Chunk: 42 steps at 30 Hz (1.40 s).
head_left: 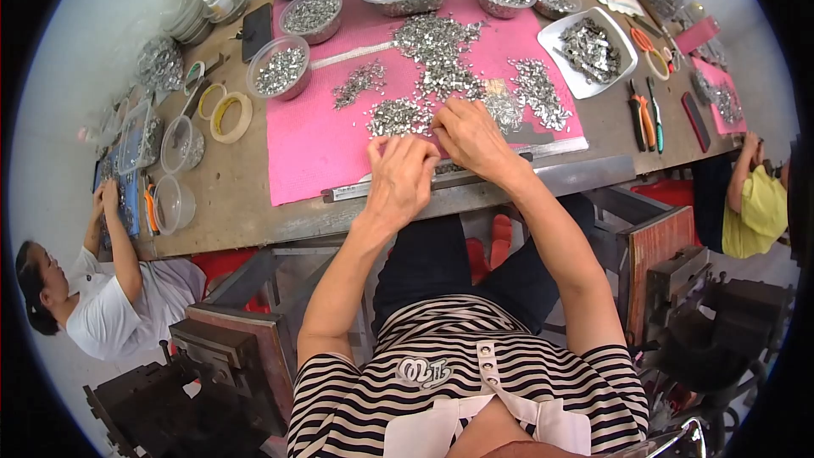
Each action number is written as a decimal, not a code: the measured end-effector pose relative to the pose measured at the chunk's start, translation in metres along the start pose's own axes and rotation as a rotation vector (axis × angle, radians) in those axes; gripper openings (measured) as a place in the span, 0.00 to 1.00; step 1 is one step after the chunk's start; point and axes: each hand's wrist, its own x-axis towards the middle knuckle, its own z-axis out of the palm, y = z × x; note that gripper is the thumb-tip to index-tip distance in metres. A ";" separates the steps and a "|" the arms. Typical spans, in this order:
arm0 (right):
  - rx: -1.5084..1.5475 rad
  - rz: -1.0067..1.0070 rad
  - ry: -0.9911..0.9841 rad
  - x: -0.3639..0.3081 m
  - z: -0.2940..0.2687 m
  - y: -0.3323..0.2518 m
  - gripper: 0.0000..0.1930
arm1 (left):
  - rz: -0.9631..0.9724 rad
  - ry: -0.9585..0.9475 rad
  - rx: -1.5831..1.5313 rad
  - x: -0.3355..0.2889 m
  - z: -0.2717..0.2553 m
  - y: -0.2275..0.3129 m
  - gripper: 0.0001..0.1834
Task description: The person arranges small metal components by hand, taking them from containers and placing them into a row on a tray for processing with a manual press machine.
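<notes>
Both my hands work close together at the front edge of a pink mat (297, 148). My left hand (401, 176) has its fingers curled and pressed together over a long metal ruler-like strip (349, 192). My right hand (476, 141) reaches in from the right, thumb and fingers pinched beside the left fingertips. Whatever either hand holds is hidden or too small to make out. Just beyond the fingers lies a heap of small silvery metal pieces (398, 116). A larger pile (437, 42) spreads behind it, and another heap (541, 93) lies to the right.
Plastic tubs of metal pieces (280, 69) and a large clear container (409, 4) stand behind. A white dish (585, 89) sits right, near orange-handled pliers (642, 114). Tape rolls (231, 116) lie left. Other people (119, 305) work at both sides.
</notes>
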 end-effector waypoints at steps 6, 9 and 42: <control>0.062 -0.007 0.006 -0.012 -0.021 -0.001 0.04 | 0.097 -0.008 -0.123 -0.004 0.009 0.011 0.07; 0.165 0.024 -0.008 -0.030 -0.041 -0.007 0.06 | 0.144 0.014 -0.111 -0.002 0.012 0.010 0.07; 0.111 0.028 0.028 -0.022 -0.029 -0.009 0.06 | -0.115 0.109 0.259 0.015 0.007 -0.018 0.06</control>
